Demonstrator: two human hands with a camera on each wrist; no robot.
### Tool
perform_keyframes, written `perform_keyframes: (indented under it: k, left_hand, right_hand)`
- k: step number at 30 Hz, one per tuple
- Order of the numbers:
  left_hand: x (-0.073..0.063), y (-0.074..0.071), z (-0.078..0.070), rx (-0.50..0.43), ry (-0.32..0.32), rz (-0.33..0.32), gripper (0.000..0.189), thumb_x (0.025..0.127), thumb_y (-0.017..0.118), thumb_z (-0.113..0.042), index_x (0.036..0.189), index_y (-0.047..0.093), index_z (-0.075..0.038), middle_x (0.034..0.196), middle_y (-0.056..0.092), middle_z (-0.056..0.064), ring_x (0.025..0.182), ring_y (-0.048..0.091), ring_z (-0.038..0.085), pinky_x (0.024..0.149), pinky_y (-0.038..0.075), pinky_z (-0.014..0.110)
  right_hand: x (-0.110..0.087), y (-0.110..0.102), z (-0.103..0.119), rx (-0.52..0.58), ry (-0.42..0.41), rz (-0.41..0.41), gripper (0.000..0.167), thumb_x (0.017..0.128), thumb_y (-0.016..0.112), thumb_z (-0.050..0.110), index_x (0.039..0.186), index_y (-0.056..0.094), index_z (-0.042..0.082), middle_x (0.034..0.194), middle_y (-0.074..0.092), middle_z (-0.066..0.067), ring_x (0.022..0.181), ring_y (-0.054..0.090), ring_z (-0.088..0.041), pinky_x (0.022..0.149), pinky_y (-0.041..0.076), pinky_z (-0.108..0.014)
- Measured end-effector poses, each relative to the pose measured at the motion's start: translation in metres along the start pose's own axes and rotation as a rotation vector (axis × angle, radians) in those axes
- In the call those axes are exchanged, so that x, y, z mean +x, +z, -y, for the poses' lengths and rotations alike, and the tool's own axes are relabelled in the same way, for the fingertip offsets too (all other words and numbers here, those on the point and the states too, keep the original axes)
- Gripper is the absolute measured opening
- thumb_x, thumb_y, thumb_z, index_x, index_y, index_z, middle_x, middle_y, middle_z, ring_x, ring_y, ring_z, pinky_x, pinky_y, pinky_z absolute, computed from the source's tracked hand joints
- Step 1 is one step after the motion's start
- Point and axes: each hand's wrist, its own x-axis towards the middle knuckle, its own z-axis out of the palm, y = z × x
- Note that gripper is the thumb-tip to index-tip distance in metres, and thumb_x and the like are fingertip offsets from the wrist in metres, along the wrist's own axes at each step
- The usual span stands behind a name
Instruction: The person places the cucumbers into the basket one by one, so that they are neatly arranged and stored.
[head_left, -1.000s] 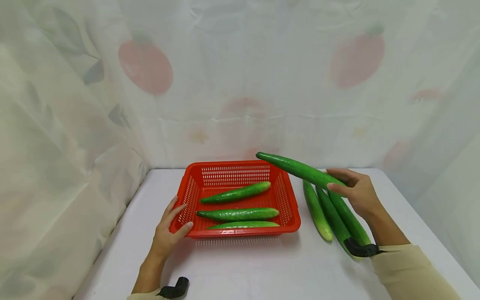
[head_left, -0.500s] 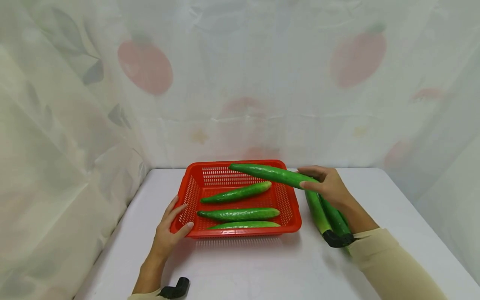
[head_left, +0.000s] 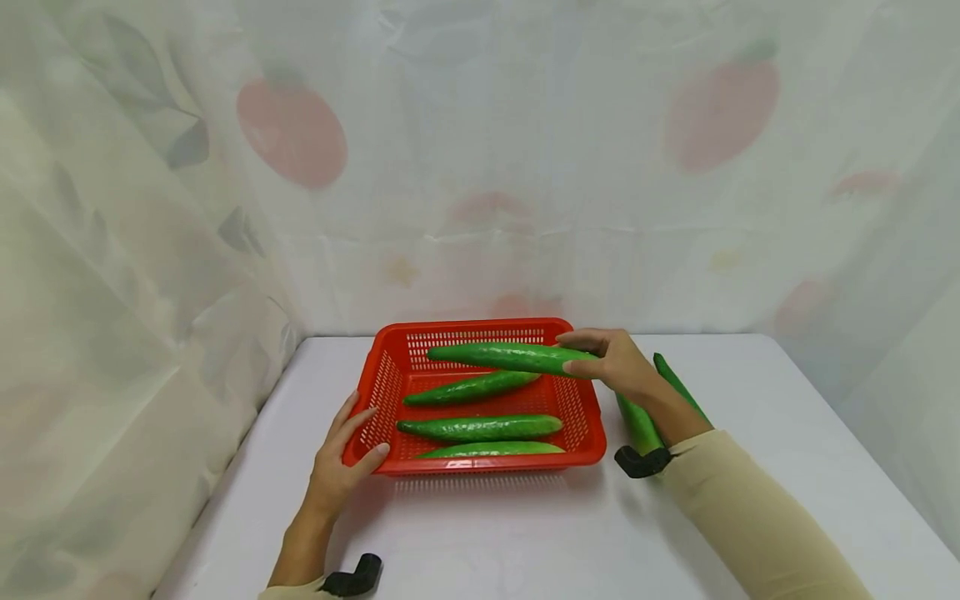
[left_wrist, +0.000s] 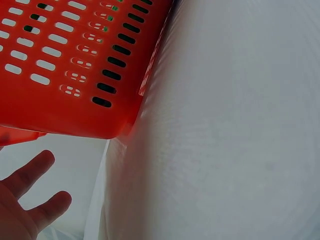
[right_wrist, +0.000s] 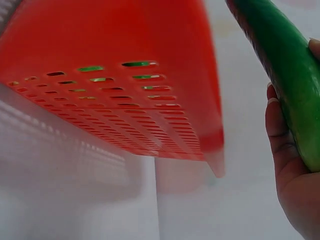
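Observation:
My right hand [head_left: 611, 358] grips a long green cucumber [head_left: 498, 357] near one end, holding it above the back part of a red plastic basket [head_left: 480, 463]. In the right wrist view the cucumber [right_wrist: 287, 65] lies between thumb and fingers, outside the basket wall [right_wrist: 170, 45]. Below it in the basket, several cucumbers lie crosswise, among them a middle cucumber [head_left: 480, 428] and a rear cucumber [head_left: 472, 388] partly covered by the held one. At the basket's left side my left hand [head_left: 337, 467] has its fingers spread at the rim; the left wrist view shows straight fingers [left_wrist: 30, 172].
Right of the basket, a cucumber [head_left: 639, 423] and another dark green cucumber [head_left: 678, 385] lie on the white table [head_left: 495, 542], partly hidden by the right forearm. A printed white curtain [head_left: 480, 167] stands behind the table, with others at both sides.
My right hand has carried the cucumber leftward from over the cucumbers on the right to above the basket, and its far end has dipped until nearly level. The left hand stays at the rim.

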Motion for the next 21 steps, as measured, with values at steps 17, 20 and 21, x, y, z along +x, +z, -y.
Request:
perform_keyframes:
  k: [17, 20, 21]
  left_hand:
    - [-0.003, -0.003, 0.003, -0.012, -0.006, -0.012, 0.054, 0.084, 0.073, -0.016, 0.134, 0.056, -0.008, 0.156, 0.026, 0.000, 0.140, 0.024, 0.023, 0.096, 0.031, 0.012]
    - [-0.003, -0.003, 0.004, -0.017, -0.004, -0.009, 0.054, 0.084, 0.073, -0.016, 0.134, 0.056, -0.007, 0.156, 0.025, 0.000, 0.140, 0.024, 0.022, 0.096, 0.031, 0.013]
    - [-0.003, -0.003, 0.005, -0.015, -0.004, -0.008, 0.054, 0.083, 0.073, -0.016, 0.134, 0.056, -0.007, 0.156, 0.025, -0.001, 0.140, 0.024, 0.022, 0.096, 0.031, 0.013]
  right_hand:
    - [0.027, 0.021, -0.010, -0.107, 0.033, 0.170, 0.042, 0.083, 0.075, 0.015, 0.121, 0.066, 0.001, 0.113, 0.066, -0.006, 0.100, 0.060, -0.024, 0.080, 0.051, -0.038]
    - [0.029, 0.025, -0.011, -0.125, 0.039, 0.185, 0.040, 0.082, 0.075, 0.013, 0.120, 0.067, 0.002, 0.113, 0.066, -0.006, 0.101, 0.060, -0.024, 0.081, 0.051, -0.039]
    - [0.030, 0.026, -0.011, -0.132, 0.036, 0.188, 0.040, 0.083, 0.075, 0.013, 0.120, 0.066, 0.002, 0.113, 0.066, -0.007, 0.102, 0.060, -0.025, 0.082, 0.051, -0.039]
